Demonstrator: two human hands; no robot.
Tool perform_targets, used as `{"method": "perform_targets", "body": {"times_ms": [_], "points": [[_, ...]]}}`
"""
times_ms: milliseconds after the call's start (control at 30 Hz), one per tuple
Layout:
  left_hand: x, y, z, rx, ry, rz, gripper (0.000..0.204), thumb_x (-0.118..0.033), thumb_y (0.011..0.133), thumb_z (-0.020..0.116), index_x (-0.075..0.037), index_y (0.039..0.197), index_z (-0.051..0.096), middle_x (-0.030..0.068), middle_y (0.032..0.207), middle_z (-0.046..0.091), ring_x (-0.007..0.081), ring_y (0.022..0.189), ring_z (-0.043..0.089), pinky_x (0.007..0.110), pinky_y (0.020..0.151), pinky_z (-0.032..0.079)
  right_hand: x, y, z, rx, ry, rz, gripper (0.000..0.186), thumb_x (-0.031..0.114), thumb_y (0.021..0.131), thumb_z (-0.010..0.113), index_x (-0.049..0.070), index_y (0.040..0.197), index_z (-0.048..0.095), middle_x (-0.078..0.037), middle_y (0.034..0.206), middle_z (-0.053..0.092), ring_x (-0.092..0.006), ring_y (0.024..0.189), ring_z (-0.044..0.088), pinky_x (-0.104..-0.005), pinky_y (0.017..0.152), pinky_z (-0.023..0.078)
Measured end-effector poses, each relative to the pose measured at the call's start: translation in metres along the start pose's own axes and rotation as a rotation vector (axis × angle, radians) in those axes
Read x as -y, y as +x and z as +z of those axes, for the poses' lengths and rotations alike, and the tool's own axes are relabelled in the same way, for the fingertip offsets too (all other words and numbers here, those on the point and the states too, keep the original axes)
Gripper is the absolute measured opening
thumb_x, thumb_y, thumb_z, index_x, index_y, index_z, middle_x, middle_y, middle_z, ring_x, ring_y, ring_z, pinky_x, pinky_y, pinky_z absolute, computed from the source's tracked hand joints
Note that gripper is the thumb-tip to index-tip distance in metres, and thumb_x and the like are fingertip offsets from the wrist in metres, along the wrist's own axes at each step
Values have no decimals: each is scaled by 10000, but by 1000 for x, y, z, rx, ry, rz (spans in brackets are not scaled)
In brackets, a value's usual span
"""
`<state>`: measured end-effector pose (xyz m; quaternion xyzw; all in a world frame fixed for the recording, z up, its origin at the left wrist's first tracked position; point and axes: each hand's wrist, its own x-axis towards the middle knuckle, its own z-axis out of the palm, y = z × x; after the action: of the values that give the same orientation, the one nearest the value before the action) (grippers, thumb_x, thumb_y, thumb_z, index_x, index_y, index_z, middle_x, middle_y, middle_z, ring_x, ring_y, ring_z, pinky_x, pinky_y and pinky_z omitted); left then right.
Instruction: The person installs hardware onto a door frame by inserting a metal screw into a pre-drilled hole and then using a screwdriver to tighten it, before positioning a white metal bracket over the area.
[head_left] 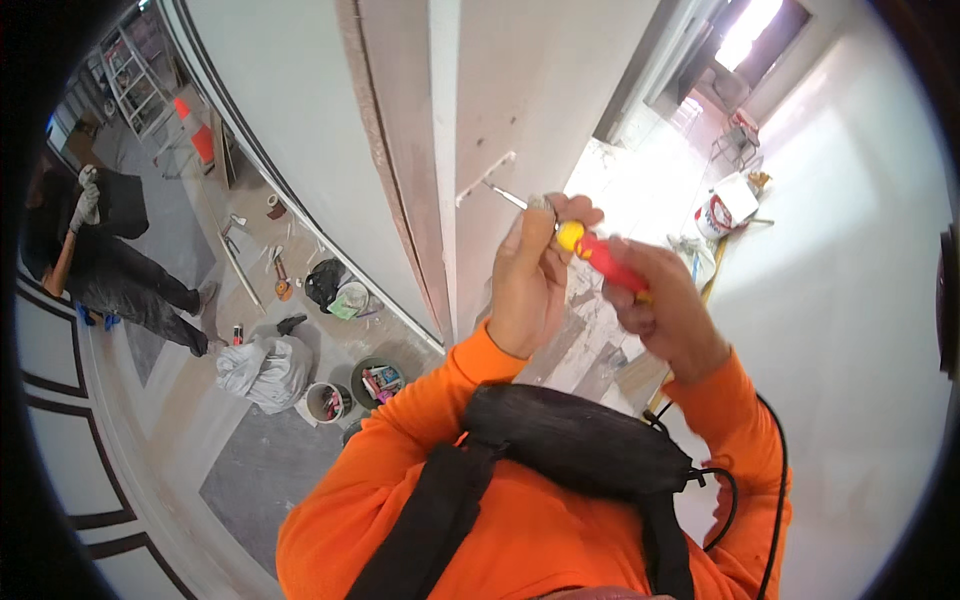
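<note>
A screwdriver [603,258] with a red and yellow handle lies slantwise between my hands. My right hand [668,305] is wrapped round the red part of the handle. My left hand [530,275] is closed about its front end, thumb and fingers at the metal shaft just ahead of the yellow collar. The shaft points up and left at a pale panel [530,100], which has a narrow whitish slot [487,178] and several small dark spots. The tip is close to the slot; whether it touches cannot be made out.
At left a person [130,260] in dark clothes and gloves stands near a traffic cone [195,130] and a ladder [135,85]. Tool buckets [378,380] and a light sack [268,370] sit on the floor. A white bucket [714,216] stands at right by the wall.
</note>
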<state>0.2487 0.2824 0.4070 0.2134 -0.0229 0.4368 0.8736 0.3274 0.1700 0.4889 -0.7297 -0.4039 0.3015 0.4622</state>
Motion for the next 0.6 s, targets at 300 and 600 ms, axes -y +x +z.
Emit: {"method": "perform_targets", "body": {"times_ms": [300,600], "points": [[-7,6,2,44,-56,-3,276,-295,1033,481,-52,1114,583,75,1099,665,226,1112,608,343,953,483,-7,4,-3,-273,-890,-820,422,184,809,733,35,1187,619,-31,775,518,-157,667,544,-266,546,461],[-7,1,-1,-30,14,56,287,-313,1032,480,-62,1096,604,75,1035,701,233,1072,628,349,929,486,10,8,-11,143,116,-37,346,206,863,698,45,1156,610,-19,733,548,-126,543,524,-266,502,438]]}}
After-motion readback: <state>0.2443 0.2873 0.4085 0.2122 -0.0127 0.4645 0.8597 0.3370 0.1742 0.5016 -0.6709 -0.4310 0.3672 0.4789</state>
